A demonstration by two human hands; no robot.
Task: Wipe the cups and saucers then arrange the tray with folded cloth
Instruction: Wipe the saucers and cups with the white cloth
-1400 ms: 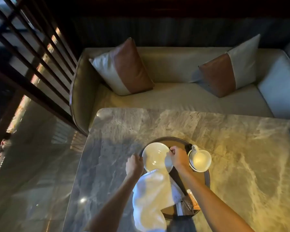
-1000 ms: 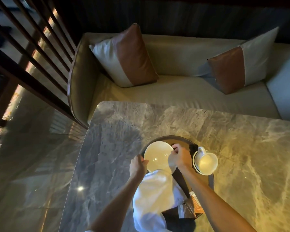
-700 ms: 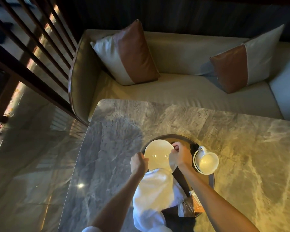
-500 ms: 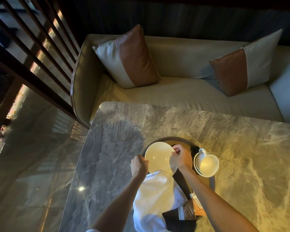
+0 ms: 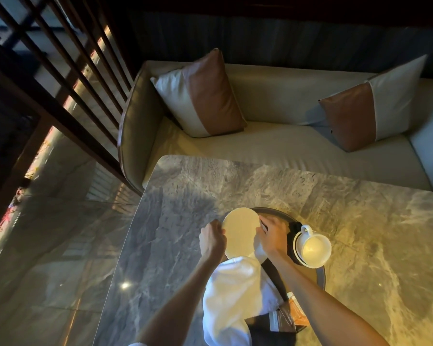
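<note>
Over the tray (image 5: 321,277) on a marble table (image 5: 365,216), the left hand (image 5: 211,238) grips the saucer (image 5: 240,231) by its left rim; the right hand (image 5: 273,237) pinches the cloth (image 5: 231,293) onto its right rim. The saucer looks light, stiff, probably slippery and breakable, so opposite rims suit holding.

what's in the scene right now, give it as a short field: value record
saucer: held over the tray between both hands
left hand: grips the saucer's left edge
right hand: holds the cloth against the saucer's right edge
cloth: white, hangs from the saucer toward the person
cup: upright at the tray's right side
tray: round, dark, on the table
table: marble
packets: at the tray's near edge
</note>
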